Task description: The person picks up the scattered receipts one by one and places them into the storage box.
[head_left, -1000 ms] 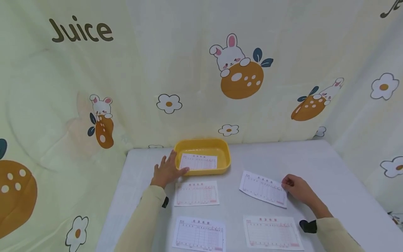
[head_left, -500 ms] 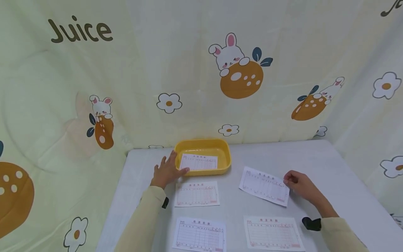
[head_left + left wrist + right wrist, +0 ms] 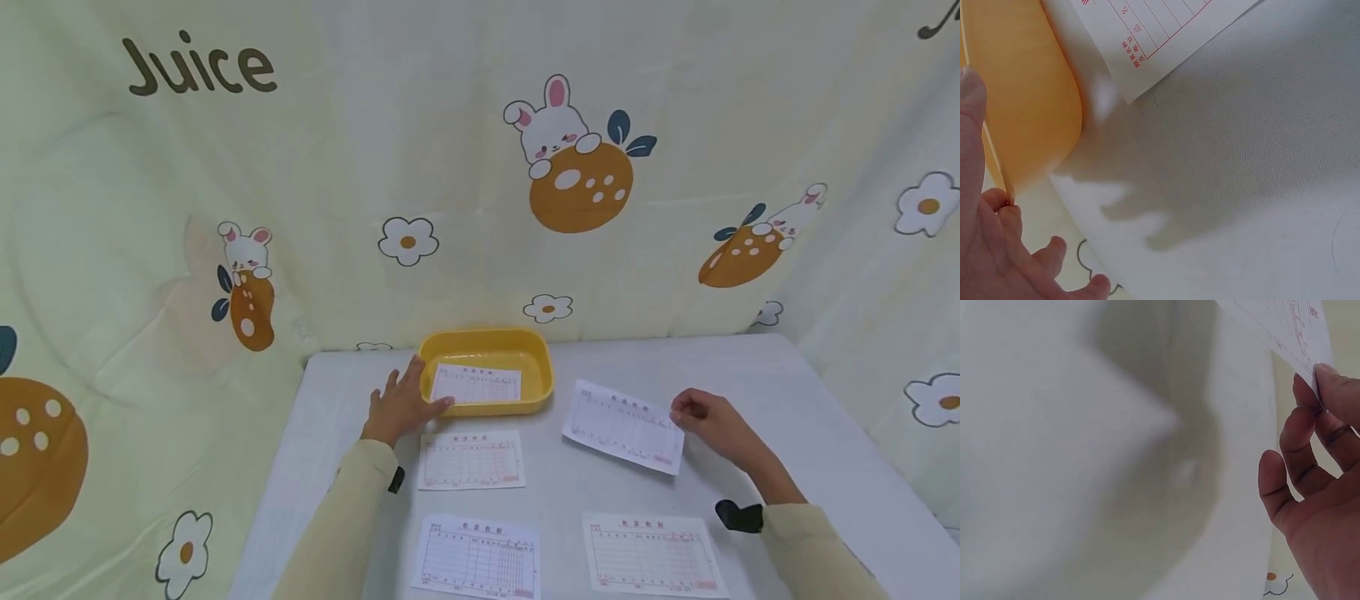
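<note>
A yellow plastic tray (image 3: 536, 404) stands at the back of the table with a printed receipt slip (image 3: 476, 385) in it. My left hand (image 3: 397, 408) rests on its front left corner, fingers spread, with the thumb on the front rim; in the left wrist view fingertips touch the rim. My right hand (image 3: 712, 425) pinches the right corner of another receipt slip (image 3: 622, 427) between thumb and fingers. That slip is lifted and tilted above the table, right of the tray. The right wrist view shows the pinched corner of the slip (image 3: 1300, 337).
Three more slips lie flat on the white table (image 3: 750, 367): a red-printed one (image 3: 472, 460) before the tray, a dark-printed one (image 3: 476, 557) nearer the front, and a red-printed one (image 3: 652, 554) at front right. A patterned curtain (image 3: 450, 167) hangs behind.
My right hand has lifted the pinched slip off the table and moved it slightly back toward the curtain. The left hand has stayed at the tray's corner.
</note>
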A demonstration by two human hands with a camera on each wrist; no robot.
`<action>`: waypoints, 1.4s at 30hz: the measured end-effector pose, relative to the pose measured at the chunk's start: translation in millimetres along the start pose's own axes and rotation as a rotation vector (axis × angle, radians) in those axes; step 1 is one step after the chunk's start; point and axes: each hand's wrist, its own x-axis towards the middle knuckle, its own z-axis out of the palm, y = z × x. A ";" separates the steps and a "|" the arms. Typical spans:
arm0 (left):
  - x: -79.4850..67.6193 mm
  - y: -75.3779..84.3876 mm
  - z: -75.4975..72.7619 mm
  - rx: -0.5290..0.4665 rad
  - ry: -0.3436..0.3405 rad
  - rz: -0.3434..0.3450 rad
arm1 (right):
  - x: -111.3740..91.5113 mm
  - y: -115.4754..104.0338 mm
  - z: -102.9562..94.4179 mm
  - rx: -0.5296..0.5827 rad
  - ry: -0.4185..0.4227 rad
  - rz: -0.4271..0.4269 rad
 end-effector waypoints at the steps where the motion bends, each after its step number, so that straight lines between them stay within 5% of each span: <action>1: -0.1 0.4 -0.3 -0.001 0.002 0.002 | 1.1 -2.4 -0.4 0.006 0.000 0.000; 27: -0.6 1.7 -1.7 -0.016 -0.040 -0.026 | 49.1 -60.7 12.6 0.057 -0.038 -0.048; 42: 5.0 0.7 -5.1 0.011 -0.047 -0.020 | 87.0 -106.3 39.6 0.077 0.007 -0.050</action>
